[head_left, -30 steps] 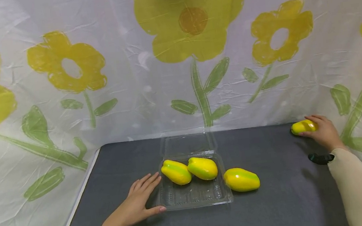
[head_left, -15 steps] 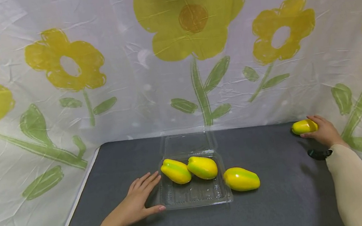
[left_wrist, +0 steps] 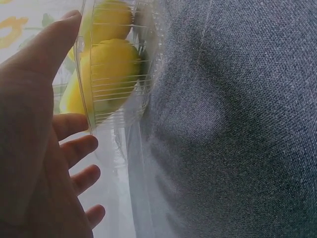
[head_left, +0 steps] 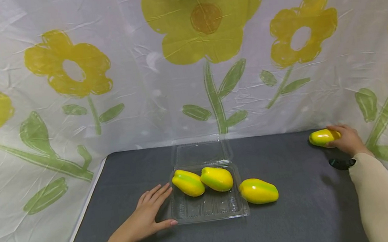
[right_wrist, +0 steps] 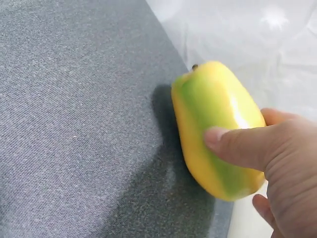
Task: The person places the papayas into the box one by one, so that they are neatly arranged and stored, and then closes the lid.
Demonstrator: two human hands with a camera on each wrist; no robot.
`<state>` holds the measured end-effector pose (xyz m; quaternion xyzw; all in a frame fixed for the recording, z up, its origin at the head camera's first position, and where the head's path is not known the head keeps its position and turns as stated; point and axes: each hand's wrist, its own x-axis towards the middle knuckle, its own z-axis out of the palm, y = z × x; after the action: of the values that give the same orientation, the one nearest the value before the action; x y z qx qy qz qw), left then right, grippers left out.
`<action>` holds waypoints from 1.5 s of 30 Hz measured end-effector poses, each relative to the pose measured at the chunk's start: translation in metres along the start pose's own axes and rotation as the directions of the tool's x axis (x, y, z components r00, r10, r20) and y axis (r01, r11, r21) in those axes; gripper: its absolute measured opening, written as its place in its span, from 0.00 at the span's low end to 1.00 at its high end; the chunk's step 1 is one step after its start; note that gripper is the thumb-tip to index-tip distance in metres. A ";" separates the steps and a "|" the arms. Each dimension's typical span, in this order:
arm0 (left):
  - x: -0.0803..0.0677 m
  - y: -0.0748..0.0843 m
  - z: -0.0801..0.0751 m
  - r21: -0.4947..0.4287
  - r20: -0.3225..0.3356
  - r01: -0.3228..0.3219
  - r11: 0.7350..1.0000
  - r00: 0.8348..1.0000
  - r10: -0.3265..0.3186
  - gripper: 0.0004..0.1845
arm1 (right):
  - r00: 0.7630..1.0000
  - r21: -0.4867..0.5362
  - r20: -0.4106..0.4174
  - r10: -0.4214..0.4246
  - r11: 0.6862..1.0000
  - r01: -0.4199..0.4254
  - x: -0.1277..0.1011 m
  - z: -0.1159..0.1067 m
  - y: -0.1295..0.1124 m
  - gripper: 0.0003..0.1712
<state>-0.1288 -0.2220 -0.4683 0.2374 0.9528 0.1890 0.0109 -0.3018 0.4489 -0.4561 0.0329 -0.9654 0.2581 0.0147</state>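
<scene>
A clear plastic clamshell box [head_left: 209, 209] lies open on the grey mat, with two yellow-green fruits [head_left: 188, 183] [head_left: 216, 178] inside. My left hand [head_left: 147, 214] lies flat with straight fingers against the box's left edge [left_wrist: 86, 74]. A third fruit [head_left: 258, 191] rests on the mat just right of the box. At the far right corner my right hand [head_left: 345, 140] grips a fourth fruit [head_left: 321, 137] [right_wrist: 218, 129], thumb [right_wrist: 237, 144] across its side, close above the mat.
The grey mat [head_left: 298, 213] ends at a white flower-printed cloth [head_left: 187, 58] at the back and on both sides. The box's lid [head_left: 201, 153] lies open toward the back. A dark wrist strap [head_left: 342, 163] sits on my right sleeve.
My right hand has closed round the far-right fruit and shifted it slightly left. The left hand and the box have not moved.
</scene>
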 end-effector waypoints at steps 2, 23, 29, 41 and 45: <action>0.000 0.000 0.000 0.001 0.003 0.002 1.000 1.000 -0.002 0.50 | 1.000 0.007 0.008 0.000 1.000 0.000 -0.001 0.001 0.000 0.43; -0.002 -0.002 0.001 -0.006 -0.004 0.014 1.000 1.000 -0.014 0.51 | 0.999 -0.015 -0.009 -0.034 0.999 0.034 -0.005 0.003 -0.009 0.42; -0.001 0.000 0.001 -0.008 -0.014 0.001 1.000 1.000 -0.001 0.50 | 0.999 -0.021 0.010 -0.032 0.999 0.032 -0.005 0.001 -0.010 0.42; 0.001 0.001 0.001 -0.006 -0.011 0.004 1.000 1.000 -0.004 0.50 | 0.999 -0.034 0.024 -0.044 0.998 0.044 -0.007 0.001 -0.013 0.40; 0.002 0.001 0.001 -0.008 0.003 0.009 1.000 1.000 -0.009 0.50 | 0.998 -0.027 0.059 -0.033 0.999 0.035 -0.008 -0.002 -0.017 0.41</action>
<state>-0.1301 -0.2200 -0.4689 0.2335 0.9531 0.1923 0.0142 -0.2929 0.4354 -0.4464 0.0564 -0.9682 0.2434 -0.0085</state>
